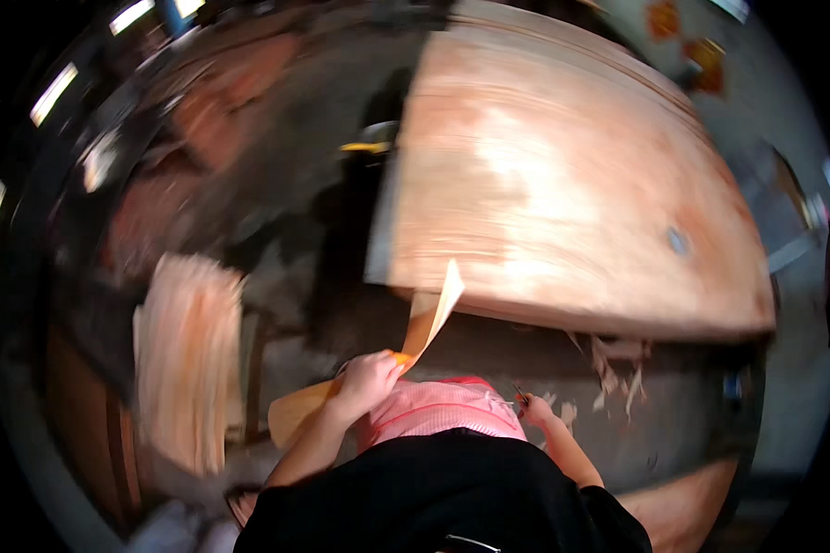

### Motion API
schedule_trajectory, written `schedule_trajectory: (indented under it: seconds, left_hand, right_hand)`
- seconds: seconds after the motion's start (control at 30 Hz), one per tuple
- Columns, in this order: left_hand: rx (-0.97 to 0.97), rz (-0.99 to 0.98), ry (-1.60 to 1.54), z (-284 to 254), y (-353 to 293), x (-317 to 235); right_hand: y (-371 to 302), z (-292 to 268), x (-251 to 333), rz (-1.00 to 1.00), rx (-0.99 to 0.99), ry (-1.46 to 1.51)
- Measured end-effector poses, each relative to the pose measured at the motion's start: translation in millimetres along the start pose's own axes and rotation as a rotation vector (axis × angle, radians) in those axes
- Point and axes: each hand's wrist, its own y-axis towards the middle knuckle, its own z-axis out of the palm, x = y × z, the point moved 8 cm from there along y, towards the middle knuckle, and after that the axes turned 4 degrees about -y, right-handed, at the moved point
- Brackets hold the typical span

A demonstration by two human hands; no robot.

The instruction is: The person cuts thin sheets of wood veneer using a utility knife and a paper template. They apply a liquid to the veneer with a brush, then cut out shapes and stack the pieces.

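Observation:
My left hand [369,382] is closed around a long, thin strip of wood veneer [432,318]. The strip's upper end bends up beside the near left corner of a large stack of wood sheets [544,194], and its other end sticks out left of my wrist. Something small and orange [402,358] shows at my left fingertips; I cannot make out what it is. Low by my right side, my right hand [538,411] is closed on a small dark tool [522,397], too small and blurred to name.
A thick pile of veneer strips [189,359] stands on the left. Torn wood scraps [618,364] hang below the stack's near edge. At lower right lies another wooden sheet [687,507]. A yellow object [366,147] sits by the stack's left side. Motion blurs the picture.

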Motion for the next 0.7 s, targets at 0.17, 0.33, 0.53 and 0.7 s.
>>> schedule_trajectory:
  seconds: [0.17, 0.33, 0.53, 0.7]
  left_hand:
    - [0.314, 0.174, -0.007, 77, 68, -79]
    - [0.341, 0.385, -0.095, 107, 156, -126]
    - [0.145, 0.141, -0.359, 113, 315, -126]
    - [-0.112, 0.23, -0.223, 133, 431, -168]
  right_hand:
    - [-19, 10, -84, 0.052, -0.255, 0.07]
    - [-56, 57, -147, 0.328, -0.233, 0.488]
    - [-86, 43, -184, 0.459, -0.294, 0.602]
    - [-68, 32, -250, 0.369, -0.43, 0.407]
